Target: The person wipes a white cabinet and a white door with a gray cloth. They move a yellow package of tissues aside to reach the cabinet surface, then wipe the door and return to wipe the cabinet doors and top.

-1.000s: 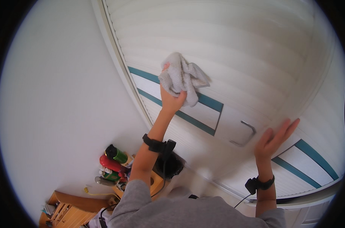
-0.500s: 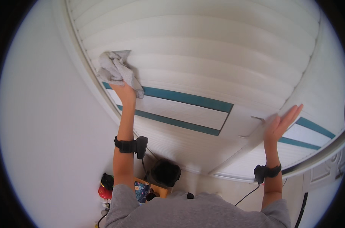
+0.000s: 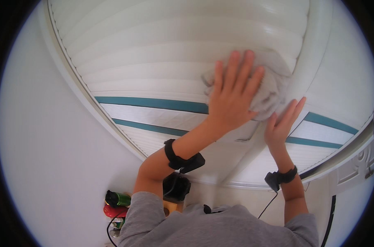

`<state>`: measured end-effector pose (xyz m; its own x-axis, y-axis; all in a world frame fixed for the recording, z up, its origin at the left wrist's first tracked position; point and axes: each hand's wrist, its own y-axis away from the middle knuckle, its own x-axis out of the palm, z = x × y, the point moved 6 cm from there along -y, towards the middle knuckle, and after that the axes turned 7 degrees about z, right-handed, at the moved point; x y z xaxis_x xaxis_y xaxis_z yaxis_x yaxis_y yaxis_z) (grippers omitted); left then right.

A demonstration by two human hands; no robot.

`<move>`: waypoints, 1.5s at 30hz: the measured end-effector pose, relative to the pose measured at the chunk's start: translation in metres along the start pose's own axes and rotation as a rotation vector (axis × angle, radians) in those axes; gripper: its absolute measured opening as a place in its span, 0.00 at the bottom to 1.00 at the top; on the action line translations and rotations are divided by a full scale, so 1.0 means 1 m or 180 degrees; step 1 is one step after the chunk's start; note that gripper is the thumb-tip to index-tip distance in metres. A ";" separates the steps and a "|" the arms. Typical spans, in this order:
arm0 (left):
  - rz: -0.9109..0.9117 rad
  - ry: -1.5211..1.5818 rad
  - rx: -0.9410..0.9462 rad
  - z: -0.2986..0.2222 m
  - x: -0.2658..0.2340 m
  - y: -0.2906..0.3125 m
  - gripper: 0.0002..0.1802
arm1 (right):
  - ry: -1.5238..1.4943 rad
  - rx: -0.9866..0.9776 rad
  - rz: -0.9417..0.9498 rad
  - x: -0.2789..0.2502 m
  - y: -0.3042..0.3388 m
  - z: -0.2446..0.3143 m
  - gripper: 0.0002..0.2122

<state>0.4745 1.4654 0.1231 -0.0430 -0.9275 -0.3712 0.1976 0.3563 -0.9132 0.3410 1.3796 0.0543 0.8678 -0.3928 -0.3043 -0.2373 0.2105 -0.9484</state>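
Note:
With fingers spread, my left hand (image 3: pixel 232 94) presses a crumpled grey cloth (image 3: pixel 273 88) flat against the white ribbed wardrobe door (image 3: pixel 162 45), near its right edge. Part of the cloth lies hidden under the palm, and both are a little blurred. My right hand (image 3: pixel 279 125) rests against the wardrobe beside the join of two door panels, fingers stretched out and holding nothing. Between the hands, a slim metal handle (image 3: pixel 244 138) shows partly below the cloth. Teal stripes (image 3: pixel 154 103) edge a white band across the door.
A plain wall (image 3: pixel 51 123) stands on the left. Below are a black bin (image 3: pixel 178 187), a green can (image 3: pixel 122 199), a red object (image 3: pixel 113 210) and a wooden piece (image 3: pixel 174 206). At the far right is a white panelled door (image 3: pixel 355 171).
My left hand has swept the cloth from the door's left side across to its right edge. My right hand stays against the door, shifted slightly left and up in view.

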 end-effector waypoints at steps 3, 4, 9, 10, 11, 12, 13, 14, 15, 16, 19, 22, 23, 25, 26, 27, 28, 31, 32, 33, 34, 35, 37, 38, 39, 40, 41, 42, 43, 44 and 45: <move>-0.0155 -0.0138 0.0125 -0.010 0.006 0.000 0.48 | -0.0130 -0.0055 0.0233 0.006 0.009 -0.003 0.30; -0.0274 -0.0220 0.0183 -0.006 0.003 0.004 0.49 | -0.0108 -0.0131 0.0158 0.006 0.012 -0.003 0.30; -0.1365 -0.0249 -0.0237 0.070 -0.050 0.037 0.50 | -0.0017 -0.0115 -0.0016 0.004 0.015 -0.004 0.30; -0.1274 -0.0501 -0.0670 0.100 -0.063 0.045 0.48 | -0.0023 -0.0253 -0.0115 0.001 0.014 -0.001 0.30; -0.1163 -0.0553 -0.0880 0.132 -0.081 0.053 0.43 | 0.0032 -0.0175 -0.0072 -0.001 0.012 -0.003 0.30; -0.1193 -0.0488 -0.1311 0.166 -0.098 0.066 0.39 | 0.0046 -0.0201 -0.0099 -0.003 0.010 -0.001 0.30; -0.1291 -0.0525 -0.1383 0.194 -0.111 0.076 0.37 | 0.0162 -0.0255 -0.0049 -0.004 0.008 -0.001 0.30; -0.1469 -0.0429 -0.1549 0.220 -0.123 0.089 0.38 | 0.0232 -0.0266 -0.0146 -0.007 0.006 0.000 0.30; -0.1637 -0.0316 -0.1636 0.247 -0.135 0.099 0.37 | 0.0323 -0.0293 -0.0167 -0.008 0.005 0.002 0.30; -0.1806 -0.0223 -0.2298 0.277 -0.144 0.114 0.37 | 0.0331 -0.0279 -0.0250 -0.010 0.004 0.002 0.30; -0.2149 -0.0071 -0.2432 0.315 -0.158 0.126 0.38 | 0.0530 -0.0238 -0.0240 -0.003 0.006 0.008 0.31; -0.2138 0.0016 -0.2478 0.308 -0.154 0.121 0.38 | 0.0493 -0.0175 -0.0201 0.006 0.011 0.011 0.30; -0.2111 0.0082 -0.2382 0.295 -0.150 0.117 0.38 | 0.0401 -0.0164 -0.0173 0.007 0.012 0.011 0.30; -0.2019 0.0347 -0.2054 0.263 -0.134 0.101 0.39 | 0.0318 -0.0155 -0.0194 0.008 0.013 0.009 0.30; -0.1894 0.0278 -0.2030 0.246 -0.119 0.087 0.41 | 0.0229 -0.0141 -0.0360 0.007 0.013 0.005 0.30; -0.1766 0.0084 -0.1864 0.222 -0.110 0.076 0.41 | 0.0313 -0.0139 -0.0139 0.009 0.013 0.003 0.31; -0.1645 -0.0068 -0.1641 0.196 -0.097 0.064 0.41 | 0.0254 -0.0015 -0.0114 0.008 0.012 -0.002 0.31; -0.1331 -0.0220 -0.0772 0.108 -0.051 0.028 0.43 | 0.0100 -0.0099 -0.0068 0.008 0.013 -0.007 0.32; -0.1279 -0.0117 -0.0494 0.083 -0.036 0.017 0.45 | 0.0089 -0.0190 -0.0106 0.009 0.014 -0.007 0.32; -0.1162 -0.0038 -0.0349 0.061 -0.023 0.009 0.45 | 0.0074 -0.0132 -0.0032 0.013 0.014 -0.008 0.32; -0.1005 0.0006 -0.0288 0.042 -0.013 0.003 0.45 | -0.0018 -0.0255 -0.0075 0.013 0.016 -0.007 0.32; -0.0863 0.0050 -0.0182 0.028 -0.005 0.000 0.44 | -0.0098 -0.0125 0.0027 0.017 0.017 -0.009 0.31; -0.1061 0.0075 -0.0165 0.015 0.000 -0.002 0.44 | -0.0270 -0.0072 0.0223 0.023 0.021 -0.011 0.30; -0.1118 0.0071 -0.0148 0.011 0.003 0.001 0.44 | -0.0349 -0.0173 0.0137 0.021 0.022 -0.010 0.29; -0.1073 0.0129 -0.0165 0.009 0.008 0.006 0.42 | -0.0382 -0.0204 0.0159 0.021 0.024 -0.011 0.29; -0.1055 0.0141 -0.0163 0.006 0.013 0.014 0.41 | -0.0416 -0.0234 0.0181 0.021 0.025 -0.012 0.29; -0.1015 0.0153 -0.0156 0.002 0.021 0.026 0.41 | -0.0454 -0.0226 0.0176 0.020 0.026 -0.014 0.29; -0.0777 0.0122 -0.0255 0.001 0.034 0.038 0.40 | -0.0440 -0.0289 0.0240 0.020 0.028 -0.014 0.29; -0.0854 0.0243 -0.0272 -0.003 0.041 0.058 0.39 | -0.0475 -0.0292 0.0262 0.019 0.028 -0.016 0.29; -0.0734 0.0322 -0.0396 -0.009 0.051 0.083 0.38 | -0.0549 -0.0411 0.0208 0.017 0.030 -0.015 0.29; -0.0419 0.0407 -0.0624 -0.009 0.065 0.106 0.38 | -0.0506 -0.0376 0.0254 0.017 0.030 -0.016 0.28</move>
<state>0.4836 1.4440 0.0005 -0.1817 -0.9500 -0.2539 -0.0107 0.2601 -0.9655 0.3415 1.3650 0.0189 0.9000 -0.2310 -0.3697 -0.3494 0.1250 -0.9286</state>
